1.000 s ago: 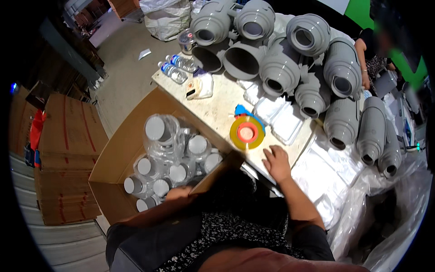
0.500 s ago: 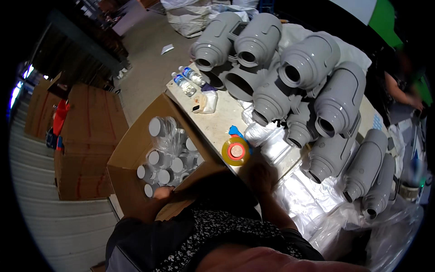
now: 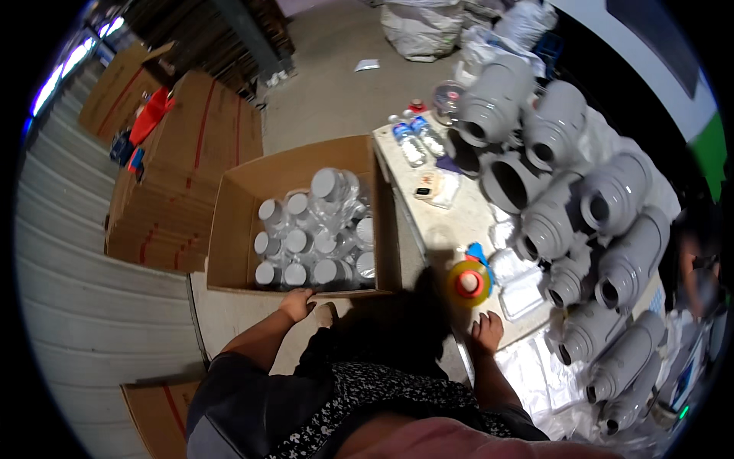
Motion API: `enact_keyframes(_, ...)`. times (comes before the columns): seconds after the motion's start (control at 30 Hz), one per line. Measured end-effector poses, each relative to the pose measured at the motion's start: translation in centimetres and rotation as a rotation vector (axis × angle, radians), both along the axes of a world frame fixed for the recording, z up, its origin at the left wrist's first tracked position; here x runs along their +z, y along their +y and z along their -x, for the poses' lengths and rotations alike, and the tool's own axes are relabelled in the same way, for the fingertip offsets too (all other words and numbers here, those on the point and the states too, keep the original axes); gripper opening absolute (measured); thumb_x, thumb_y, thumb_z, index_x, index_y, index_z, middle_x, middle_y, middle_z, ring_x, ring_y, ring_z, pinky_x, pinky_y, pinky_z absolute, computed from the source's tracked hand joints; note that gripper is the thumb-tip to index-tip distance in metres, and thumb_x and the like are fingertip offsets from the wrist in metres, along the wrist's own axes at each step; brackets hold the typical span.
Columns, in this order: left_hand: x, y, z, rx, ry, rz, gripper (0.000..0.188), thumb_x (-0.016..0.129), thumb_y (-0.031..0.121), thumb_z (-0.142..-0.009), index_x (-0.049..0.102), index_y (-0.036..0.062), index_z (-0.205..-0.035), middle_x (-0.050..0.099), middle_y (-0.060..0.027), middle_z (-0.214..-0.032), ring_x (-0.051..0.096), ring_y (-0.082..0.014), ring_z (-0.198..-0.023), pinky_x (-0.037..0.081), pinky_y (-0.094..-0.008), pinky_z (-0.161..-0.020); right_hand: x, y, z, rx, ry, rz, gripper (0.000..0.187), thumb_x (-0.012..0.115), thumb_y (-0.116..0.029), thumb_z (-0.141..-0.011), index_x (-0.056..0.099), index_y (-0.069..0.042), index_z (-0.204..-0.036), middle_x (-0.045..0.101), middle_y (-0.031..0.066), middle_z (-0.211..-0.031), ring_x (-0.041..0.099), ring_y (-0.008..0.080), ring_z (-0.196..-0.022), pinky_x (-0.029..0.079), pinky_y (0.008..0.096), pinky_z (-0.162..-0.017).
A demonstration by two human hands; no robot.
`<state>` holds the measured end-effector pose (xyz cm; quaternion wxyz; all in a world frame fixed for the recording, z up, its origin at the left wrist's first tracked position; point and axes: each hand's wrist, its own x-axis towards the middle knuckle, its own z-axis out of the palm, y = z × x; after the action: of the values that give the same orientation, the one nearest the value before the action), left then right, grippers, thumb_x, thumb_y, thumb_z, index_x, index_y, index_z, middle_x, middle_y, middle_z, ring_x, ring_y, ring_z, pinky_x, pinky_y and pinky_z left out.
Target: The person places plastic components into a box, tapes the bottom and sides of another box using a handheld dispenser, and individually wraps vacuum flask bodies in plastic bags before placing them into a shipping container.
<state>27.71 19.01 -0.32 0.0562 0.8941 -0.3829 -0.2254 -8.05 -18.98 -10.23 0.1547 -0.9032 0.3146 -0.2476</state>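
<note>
In front of me on the left stands an open cardboard carton (image 3: 229,237). It holds several clear, plastic-wrapped containers (image 3: 304,223) with pale round tops. At the carton's near edge is my left hand (image 3: 297,304), its fingers curled over the rim. My right hand (image 3: 487,332) rests on the near part of the worktable (image 3: 428,222), fingers slightly spread, nothing visible in them. Just beyond it lies a roll of yellow tape (image 3: 456,291) with an orange core, beside a small blue object (image 3: 478,252). White plastic wrapping (image 3: 522,291) lies close to the right hand.
Large grey hollow plastic housings (image 3: 547,226) are stacked along the table's right side. Two water bottles (image 3: 410,145) and a phone-like object (image 3: 432,186) lie at its far left. Stacked cartons (image 3: 187,168) stand at left; white sacks (image 3: 423,30) sit behind. Another person (image 3: 696,268) is at far right.
My view has swung left, so the carton and table sit differently in it. My left hand has moved from beside the containers to the near rim. The right hand now shows clearly on the table.
</note>
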Motion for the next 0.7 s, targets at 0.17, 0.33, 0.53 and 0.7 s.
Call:
enact_keyframes(0.17,0.6,5.2,-5.1,0.148,-0.061,0.323,0.034,0.063,0.016,-0.075,0.056,0.0054,-0.106,0.058,-0.0166,-0.103,0.052,-0.0333,-0.1,0.042,-0.0392,-0.086,2.3,0.0,-3.3,-0.127,0.125,-0.242,0.02,0.055,-0.014,-0.082,0.055,0.001,-0.096,0.055,0.0234,-0.091,0.049,0.0405,-0.087,0.039,0.0466,-0.076)
enact_keyframes(0.33,1.8,14.6,-16.0,0.381,-0.225,0.326,0.037,0.065,0.015,-0.074,0.055,0.0038,-0.108,0.057,-0.0171,-0.107,0.051,-0.0344,-0.101,0.041,-0.0402,-0.089,14.4,7.7,-17.6,-0.046,0.136,-0.013,0.028,0.055,-0.013,-0.085,0.054,0.0,-0.11,0.048,0.02,-0.117,0.043,0.0361,-0.11,0.033,0.0417,-0.095)
enact_keyframes(0.53,-0.8,23.0,-29.8,0.483,-0.606,0.186,0.064,0.067,0.018,-0.074,0.037,0.0052,-0.129,0.047,-0.0223,-0.119,0.042,-0.0364,-0.113,0.035,-0.0412,-0.096,16.1,19.3,-38.5,0.441,0.041,-0.175,0.029,0.063,-0.01,-0.074,0.058,-0.004,-0.102,0.052,0.0164,-0.111,0.047,0.0352,-0.106,0.036,0.0412,-0.093)
enact_keyframes(0.7,-4.7,25.9,-34.3,0.662,-0.272,0.127,0.061,0.06,0.022,-0.081,0.029,0.0087,-0.133,0.054,-0.0239,-0.109,0.051,-0.0389,-0.099,0.043,-0.0418,-0.085,8.6,19.3,-56.1,0.62,0.103,0.146,0.03,0.061,-0.016,-0.073,0.058,-0.008,-0.102,0.049,0.0135,-0.116,0.043,0.033,-0.111,0.032,0.0463,-0.095)
